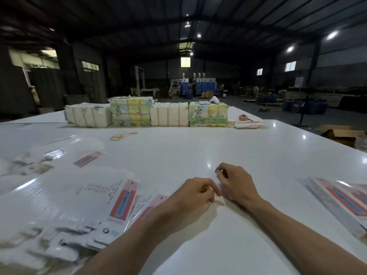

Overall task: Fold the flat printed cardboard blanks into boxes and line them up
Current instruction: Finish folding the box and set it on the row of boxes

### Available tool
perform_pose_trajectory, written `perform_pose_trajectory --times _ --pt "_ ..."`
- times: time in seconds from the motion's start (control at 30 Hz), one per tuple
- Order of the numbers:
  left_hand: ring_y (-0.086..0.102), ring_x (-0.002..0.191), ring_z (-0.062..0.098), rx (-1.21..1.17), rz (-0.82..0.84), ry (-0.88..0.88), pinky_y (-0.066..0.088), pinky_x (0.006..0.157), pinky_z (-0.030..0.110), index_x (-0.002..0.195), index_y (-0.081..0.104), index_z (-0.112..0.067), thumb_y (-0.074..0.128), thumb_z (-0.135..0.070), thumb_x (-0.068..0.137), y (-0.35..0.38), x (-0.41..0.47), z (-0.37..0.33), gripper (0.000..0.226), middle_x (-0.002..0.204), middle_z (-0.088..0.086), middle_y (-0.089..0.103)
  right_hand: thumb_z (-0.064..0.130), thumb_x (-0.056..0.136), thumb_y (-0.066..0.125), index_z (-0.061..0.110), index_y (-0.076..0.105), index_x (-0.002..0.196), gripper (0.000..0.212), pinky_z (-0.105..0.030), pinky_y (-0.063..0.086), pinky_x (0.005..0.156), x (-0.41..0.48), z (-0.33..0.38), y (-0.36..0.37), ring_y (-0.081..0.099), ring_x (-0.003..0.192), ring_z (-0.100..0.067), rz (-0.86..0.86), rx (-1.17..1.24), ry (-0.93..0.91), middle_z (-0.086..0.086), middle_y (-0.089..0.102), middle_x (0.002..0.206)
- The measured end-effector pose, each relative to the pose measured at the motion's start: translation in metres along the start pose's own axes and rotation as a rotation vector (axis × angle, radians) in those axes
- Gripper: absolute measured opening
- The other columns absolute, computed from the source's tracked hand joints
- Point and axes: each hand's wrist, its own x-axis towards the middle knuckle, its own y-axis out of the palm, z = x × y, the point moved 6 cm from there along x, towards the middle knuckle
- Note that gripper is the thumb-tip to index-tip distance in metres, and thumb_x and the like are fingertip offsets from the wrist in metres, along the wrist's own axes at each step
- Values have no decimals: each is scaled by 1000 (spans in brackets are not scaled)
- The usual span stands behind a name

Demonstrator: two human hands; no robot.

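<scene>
My left hand [195,193] and my right hand [233,181] rest close together on the white table [198,147], near its front middle. Both have loosely curled fingers, and I see nothing held in either. A spread pile of flat white blanks [83,199] with red and blue print lies to the left of my left forearm. Folded boxes [341,199] with the same print lie side by side at the right edge. One loose blank [88,158] lies farther back on the left.
Tied bundles of paper stock [147,114] form a row across the far side of the table. Orange rubber bands [123,134] lie before them. A small stack of blanks [247,124] and a tape roll [242,117] sit back right. An open carton [341,133] stands on the floor.
</scene>
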Motion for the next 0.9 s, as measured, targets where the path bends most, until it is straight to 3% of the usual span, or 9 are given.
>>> perform_pose_trajectory --times 0.07,0.17,0.27,0.37,0.5,0.57,0.9 --pt "70 80 7 102 -46 -48 56 73 23 100 72 -40 54 -24 94 -16 1 -5 25 90 -9 75 27 100 54 26 70 92 17 -37 56 74 1 -7 -1 67 73 -16 -1 63 27 10 71 77" --pt "66 97 17 517 -159 -239 46 78 27 119 65 -24 58 -32 103 -63 -6 4 19 117 2 71 23 99 55 25 70 87 19 -37 58 76 2 -11 -1 72 68 -14 9 213 65 8 72 76" --pt "62 116 28 839 -185 -591 49 88 32 128 61 -11 73 -45 95 -114 -34 22 49 128 9 64 24 100 56 26 72 88 20 -35 57 75 4 -11 -1 73 66 -5 6 234 63 10 73 79" --pt "57 122 27 953 -176 -849 51 101 36 131 59 -13 83 -68 75 -145 -61 40 82 130 9 60 25 99 57 28 72 87 19 -30 50 66 5 -13 0 69 64 -2 2 244 65 14 71 72" --pt "63 99 16 975 -148 -868 48 81 30 120 62 -17 78 -75 74 -157 -73 53 76 108 0 68 24 99 57 31 70 85 20 -28 42 60 5 -12 1 69 64 -1 14 262 46 24 67 69" --pt "64 93 14 953 -165 -856 48 78 30 114 61 -16 79 -74 75 -157 -73 54 72 102 -1 68 24 99 57 33 68 83 22 -28 43 61 4 -10 0 68 63 1 16 261 29 29 66 71" --pt "67 100 17 871 -130 -902 55 96 33 117 60 -16 84 -70 71 -170 -71 57 75 106 0 70 22 100 56 33 68 86 21 -28 45 64 2 -10 -2 69 60 1 20 283 3 23 67 67"
